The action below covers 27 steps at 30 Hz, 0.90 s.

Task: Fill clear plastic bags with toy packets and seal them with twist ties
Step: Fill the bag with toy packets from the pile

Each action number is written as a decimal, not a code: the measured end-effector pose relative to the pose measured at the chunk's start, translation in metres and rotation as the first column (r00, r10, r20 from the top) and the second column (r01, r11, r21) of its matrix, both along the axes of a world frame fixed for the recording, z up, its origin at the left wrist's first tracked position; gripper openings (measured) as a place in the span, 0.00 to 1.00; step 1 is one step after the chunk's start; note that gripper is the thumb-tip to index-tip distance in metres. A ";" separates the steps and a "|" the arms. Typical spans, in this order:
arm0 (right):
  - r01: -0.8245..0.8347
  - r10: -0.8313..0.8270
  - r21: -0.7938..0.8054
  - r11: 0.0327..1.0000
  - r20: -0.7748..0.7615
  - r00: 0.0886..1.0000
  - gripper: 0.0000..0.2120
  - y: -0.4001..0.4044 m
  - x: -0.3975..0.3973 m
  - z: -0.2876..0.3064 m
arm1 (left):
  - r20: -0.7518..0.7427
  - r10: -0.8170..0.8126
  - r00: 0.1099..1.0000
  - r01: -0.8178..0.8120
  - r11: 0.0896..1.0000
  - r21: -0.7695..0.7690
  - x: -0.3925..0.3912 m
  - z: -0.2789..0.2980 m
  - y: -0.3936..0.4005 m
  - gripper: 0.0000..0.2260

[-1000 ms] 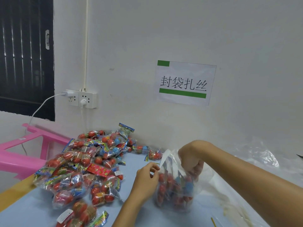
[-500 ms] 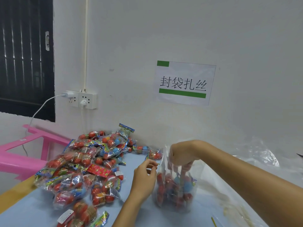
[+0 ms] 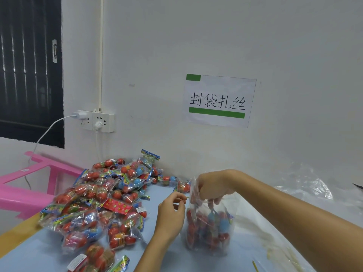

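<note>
A clear plastic bag (image 3: 210,230) filled with red and blue toy packets stands on the blue table (image 3: 49,250). My right hand (image 3: 213,186) grips the gathered neck of the bag from above. My left hand (image 3: 170,211) sits just left of the neck, its fingertips pinching a thin yellowish twist tie (image 3: 186,197) that points at the bag. A big heap of toy packets (image 3: 104,201) lies to the left.
A stack of clear plastic bags (image 3: 306,191) spreads along the right of the table. Loose yellow twist ties (image 3: 255,265) lie at the bottom right. A pink plastic stool (image 3: 25,193) lies beyond the table's left edge. Wall sockets (image 3: 97,121) hang above.
My right hand came out of the bag's mouth, rose and closed round its neck, bunching the plastic. My left hand let go of the bag's rim and now holds a twist tie beside it.
</note>
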State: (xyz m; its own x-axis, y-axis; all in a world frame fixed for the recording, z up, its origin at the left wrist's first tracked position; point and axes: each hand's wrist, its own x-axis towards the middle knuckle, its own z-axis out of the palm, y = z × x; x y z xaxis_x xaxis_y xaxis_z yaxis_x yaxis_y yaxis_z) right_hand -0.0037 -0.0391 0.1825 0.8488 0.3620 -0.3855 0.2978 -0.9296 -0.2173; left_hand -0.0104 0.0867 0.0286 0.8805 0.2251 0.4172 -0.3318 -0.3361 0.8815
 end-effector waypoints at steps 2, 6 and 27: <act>-0.001 0.002 -0.039 0.999 0.015 1.000 0.16 0.001 0.000 -0.002 | 0.001 -0.004 1.000 0.004 1.000 0.003 0.000 0.000 0.000 0.14; 0.004 0.002 -0.141 0.990 0.041 0.999 0.13 0.005 0.000 -0.004 | 0.003 -0.013 1.000 0.012 1.000 0.004 0.000 0.001 -0.001 0.14; 0.045 -0.021 -0.088 0.995 0.255 0.967 0.11 0.007 -0.011 0.008 | -0.028 -0.038 0.999 0.039 0.999 0.028 0.003 -0.003 -0.001 0.13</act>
State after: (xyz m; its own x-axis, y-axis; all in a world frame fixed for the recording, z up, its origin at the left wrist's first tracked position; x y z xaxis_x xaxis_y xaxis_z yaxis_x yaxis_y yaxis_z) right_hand -0.0144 -0.0321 0.1905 0.9337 0.3054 -0.1868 0.3012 -0.9522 -0.0512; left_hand -0.0073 0.0857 0.0252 0.8996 0.1791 0.3984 -0.3205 -0.3491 0.8806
